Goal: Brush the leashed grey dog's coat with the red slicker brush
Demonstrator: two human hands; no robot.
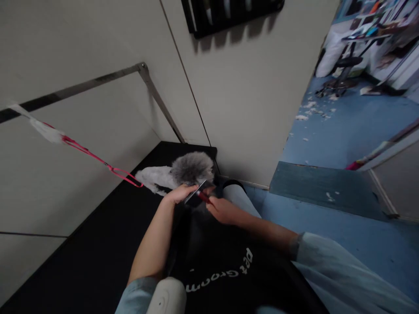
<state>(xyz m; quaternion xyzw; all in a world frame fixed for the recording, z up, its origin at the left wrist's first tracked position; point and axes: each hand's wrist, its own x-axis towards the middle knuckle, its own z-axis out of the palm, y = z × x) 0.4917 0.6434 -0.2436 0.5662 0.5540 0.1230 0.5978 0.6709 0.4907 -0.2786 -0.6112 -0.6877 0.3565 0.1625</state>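
Note:
A small dog (192, 169) with fluffy grey fur and a paler, close-cut body stands or lies at the far end of the black table; its face does not show clearly. My right hand (224, 210) is wrapped round the dark red handle of a slicker brush (203, 196). The brush's thin, flat metal head is against or just beside the dog's near side. Close by, my left hand (181, 193) is closed at the dog's near side, its fingertips partly hidden by fur and the brush head. A pink-red loop leash (94, 156) reaches the pale end of the dog.
The leash hangs from a metal grooming arm (98, 81) above the black table (108, 231). A pale wall (242, 96) stands behind, with a black tool rack (235, 17). On the right are blue floor (294, 144) with fur tufts, a grey-green mat (324, 189) and a wheeled stool (343, 74).

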